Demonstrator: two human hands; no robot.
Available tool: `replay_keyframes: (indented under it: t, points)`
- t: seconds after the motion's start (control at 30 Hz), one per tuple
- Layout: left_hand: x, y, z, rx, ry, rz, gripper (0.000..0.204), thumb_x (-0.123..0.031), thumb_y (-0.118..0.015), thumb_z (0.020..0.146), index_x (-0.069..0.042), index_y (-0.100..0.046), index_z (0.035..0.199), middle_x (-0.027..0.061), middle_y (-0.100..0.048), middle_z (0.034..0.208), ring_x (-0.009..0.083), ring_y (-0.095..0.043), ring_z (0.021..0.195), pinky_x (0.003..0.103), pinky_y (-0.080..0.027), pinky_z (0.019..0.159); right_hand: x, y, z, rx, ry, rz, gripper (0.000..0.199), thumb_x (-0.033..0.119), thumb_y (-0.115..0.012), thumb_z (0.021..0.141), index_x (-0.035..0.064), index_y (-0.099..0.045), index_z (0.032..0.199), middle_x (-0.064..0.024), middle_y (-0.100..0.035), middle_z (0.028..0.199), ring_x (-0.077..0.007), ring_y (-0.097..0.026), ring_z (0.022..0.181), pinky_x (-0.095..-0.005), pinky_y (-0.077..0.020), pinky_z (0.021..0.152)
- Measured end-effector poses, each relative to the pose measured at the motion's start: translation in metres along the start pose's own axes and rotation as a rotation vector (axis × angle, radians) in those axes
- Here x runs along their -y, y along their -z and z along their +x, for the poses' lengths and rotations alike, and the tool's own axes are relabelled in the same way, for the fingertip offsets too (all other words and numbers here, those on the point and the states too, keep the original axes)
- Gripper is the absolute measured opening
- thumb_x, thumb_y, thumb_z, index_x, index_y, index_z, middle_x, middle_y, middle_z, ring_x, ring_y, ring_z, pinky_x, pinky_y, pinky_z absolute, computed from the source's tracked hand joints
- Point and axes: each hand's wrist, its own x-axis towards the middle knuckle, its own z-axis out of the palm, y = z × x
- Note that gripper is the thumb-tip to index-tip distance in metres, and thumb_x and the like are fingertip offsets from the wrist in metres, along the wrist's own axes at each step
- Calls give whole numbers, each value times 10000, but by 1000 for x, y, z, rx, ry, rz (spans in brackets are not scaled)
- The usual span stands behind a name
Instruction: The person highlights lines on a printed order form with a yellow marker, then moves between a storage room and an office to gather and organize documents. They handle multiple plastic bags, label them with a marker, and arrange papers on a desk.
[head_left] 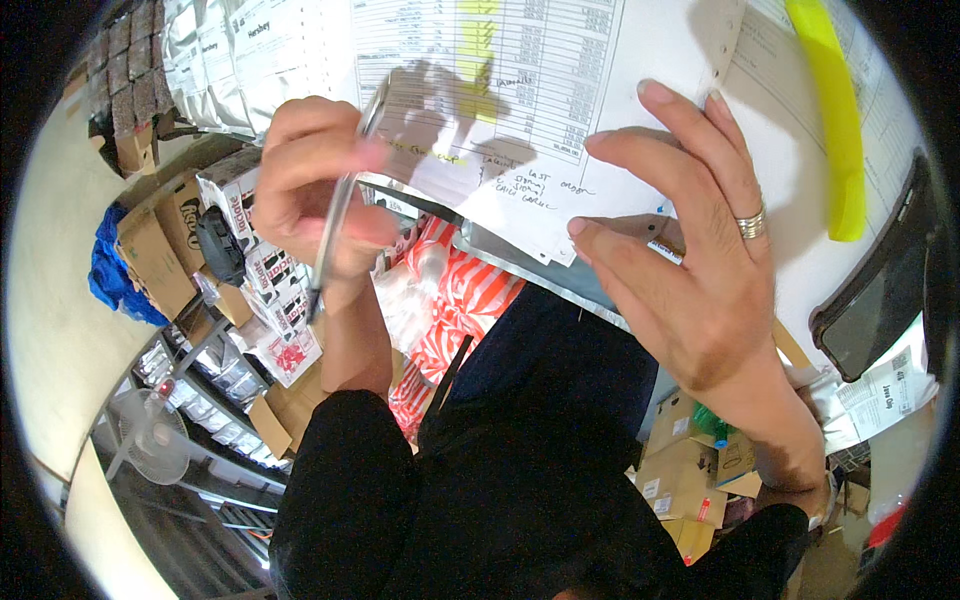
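A slim pen (336,222) is held slantwise in my left hand (318,180), its fingers curled round it above the left edge of a printed sheet (540,110). The sheet bears table columns, yellow highlighted lines and handwriting near its lower corner. Over the right part of the papers is my right hand (690,240), with a ring on one finger. Its fingers are spread and bent, fingertips on or just over the paper, and nothing shows gripped in them. Partly hidden under that hand lies a small cylindrical object (665,252).
A bright yellow strip (835,120) and a dark phone (875,270) lie right of the papers. White labelled packs (250,60) stand far left. Below are red-and-white striped bags (455,300), stacked cartons (265,270), brown boxes (685,470) and a fan (150,435).
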Motion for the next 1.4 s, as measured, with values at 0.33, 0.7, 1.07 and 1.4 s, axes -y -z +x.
replay_keyframes:
  t: [0.33,0.7,1.07,1.4]
  points:
    - [-13,-24,94,336,-529,556,313,22,-735,843,-5,-686,1151,113,-684,960,173,-637,805,290,-531,763,9,5,-8,-46,158,46,164,139,-746,655,78,-641,766,-58,-628,1000,-255,-612,1052,-465,-503,990]
    - [-30,-123,176,641,-544,400,264,-15,-584,868,-32,-647,1125,185,-638,1069,314,-594,1027,445,-408,1016,6,1,-10,-40,249,55,215,83,-809,650,109,-651,793,-6,-643,890,-186,-602,723,-337,-468,696]
    - [-27,-166,159,650,-508,28,314,-260,-663,898,-54,-642,1134,142,-574,1198,261,-507,1167,467,-408,1006,11,3,-10,-61,230,68,240,61,-837,632,104,-653,781,-7,-652,879,-194,-596,700,-345,-453,699]
    - [-74,20,61,626,374,15,323,-334,-721,909,-16,-695,960,112,-737,940,203,-703,813,323,-554,758,3,0,-15,-434,92,244,504,375,-896,636,93,-625,955,-96,-574,1016,-192,-541,707,-329,-441,612]
